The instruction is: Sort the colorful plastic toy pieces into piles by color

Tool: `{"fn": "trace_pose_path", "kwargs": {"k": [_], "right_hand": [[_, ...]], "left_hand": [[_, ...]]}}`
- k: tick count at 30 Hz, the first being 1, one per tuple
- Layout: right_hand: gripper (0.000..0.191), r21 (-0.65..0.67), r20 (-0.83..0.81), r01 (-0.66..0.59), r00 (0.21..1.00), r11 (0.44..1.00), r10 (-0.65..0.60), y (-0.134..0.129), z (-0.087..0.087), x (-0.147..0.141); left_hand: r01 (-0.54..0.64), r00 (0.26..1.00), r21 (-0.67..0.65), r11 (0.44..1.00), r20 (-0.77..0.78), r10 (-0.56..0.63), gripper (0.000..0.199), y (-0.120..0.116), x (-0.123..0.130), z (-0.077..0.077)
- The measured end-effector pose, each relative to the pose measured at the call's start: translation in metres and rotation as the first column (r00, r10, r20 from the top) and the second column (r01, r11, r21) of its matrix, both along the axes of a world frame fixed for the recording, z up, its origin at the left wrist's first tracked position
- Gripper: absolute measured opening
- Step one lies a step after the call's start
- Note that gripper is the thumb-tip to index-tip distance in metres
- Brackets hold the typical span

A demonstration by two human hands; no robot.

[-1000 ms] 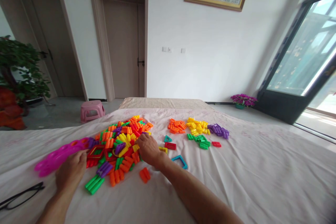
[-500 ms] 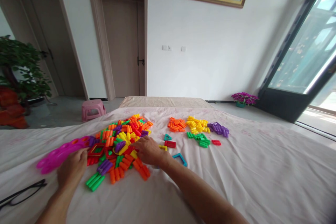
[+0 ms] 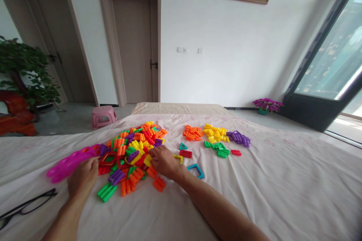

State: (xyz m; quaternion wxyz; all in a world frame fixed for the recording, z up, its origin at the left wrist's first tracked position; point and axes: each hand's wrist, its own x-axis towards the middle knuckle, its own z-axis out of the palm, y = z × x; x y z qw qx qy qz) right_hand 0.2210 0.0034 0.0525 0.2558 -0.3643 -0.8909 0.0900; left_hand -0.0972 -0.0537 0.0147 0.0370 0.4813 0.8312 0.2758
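Note:
A mixed pile of plastic building blocks (image 3: 140, 147) in orange, yellow, green, red and purple lies on the cloth before me. My left hand (image 3: 83, 175) is at the pile's left side, its fingers closed at the near edge of a red square frame (image 3: 107, 159). Whether they grip it is unclear. At the pile's right side, my right hand (image 3: 165, 161) has its fingers bent together beside a yellow block (image 3: 147, 160). Its fingertips are partly hidden, so what they hold cannot be made out. Loose orange blocks (image 3: 159, 184) lie below this hand.
Sorted groups of orange (image 3: 193, 133), yellow (image 3: 215, 133), purple (image 3: 238, 138) and green blocks (image 3: 220, 149) lie to the right. A blue square frame (image 3: 196, 171) is near my right forearm. A magenta plastic piece (image 3: 66, 165) and eyeglasses (image 3: 31, 205) lie left.
My right hand has shifted slightly among the blocks, and the yellow block beside it shows more. The orange blocks below have moved apart. My left hand stays by the red frame. The view has shifted slightly.

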Motion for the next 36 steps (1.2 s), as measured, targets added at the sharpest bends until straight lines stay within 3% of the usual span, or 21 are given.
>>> {"fn": "trace_pose_path", "kwargs": {"k": [4, 10, 14, 18, 21, 24, 27, 30, 33, 36], "right_hand": [[0.038, -0.054, -0.146, 0.092, 0.984, 0.994, -0.100, 0.005, 0.000, 0.012], [0.029, -0.109, -0.287, 0.131, 0.945, 0.985, -0.157, 0.010, -0.003, 0.025], [0.026, -0.284, -0.504, 0.185, 0.806, 0.941, -0.310, 0.019, -0.008, 0.024], [0.032, -0.426, -0.645, 0.084, 0.670, 0.901, -0.368, 0.028, -0.012, 0.024], [0.046, -0.501, -0.705, 0.042, 0.560, 0.864, -0.436, 0.038, -0.013, 0.036], [0.050, -0.547, -0.698, 0.070, 0.511, 0.834, -0.501, 0.054, -0.008, 0.066], [0.045, -0.529, -0.653, 0.266, 0.480, 0.806, -0.586, 0.074, -0.001, 0.112], [0.046, -0.485, -0.579, 0.549, 0.382, 0.681, -0.720, 0.092, 0.008, 0.162], [0.051, -0.473, -0.561, 0.648, 0.301, 0.597, -0.771, 0.102, 0.015, 0.203], [0.055, -0.460, -0.565, 0.697, 0.248, 0.550, -0.787, 0.105, 0.013, 0.221]], "left_hand": [[-0.003, 1.000, -0.017, 1.000, -0.009, 0.003, 0.057, 0.000, 0.000, 0.000], [-0.009, 1.000, -0.029, 1.000, -0.014, 0.009, 0.057, 0.001, -0.001, 0.000], [-0.016, 0.997, 0.065, 0.998, -0.075, 0.021, 0.052, -0.002, 0.008, 0.005], [0.110, 0.948, 0.271, 0.956, -0.318, -0.018, 0.050, -0.005, 0.019, 0.009], [0.150, 0.930, 0.243, 0.958, -0.364, -0.053, 0.051, -0.003, 0.019, 0.006], [0.061, 0.970, 0.131, 0.989, -0.243, -0.028, 0.055, 0.000, 0.011, 0.000], [0.018, 0.995, -0.003, 1.000, -0.094, -0.018, 0.063, 0.003, 0.004, -0.004], [0.025, 0.997, -0.060, 0.998, -0.067, -0.029, 0.064, 0.006, 0.002, -0.005], [0.020, 0.997, -0.072, 0.997, -0.072, -0.025, 0.064, 0.008, 0.003, -0.005], [0.019, 0.996, -0.067, 0.998, -0.090, -0.025, 0.065, 0.008, 0.003, -0.006]]}}
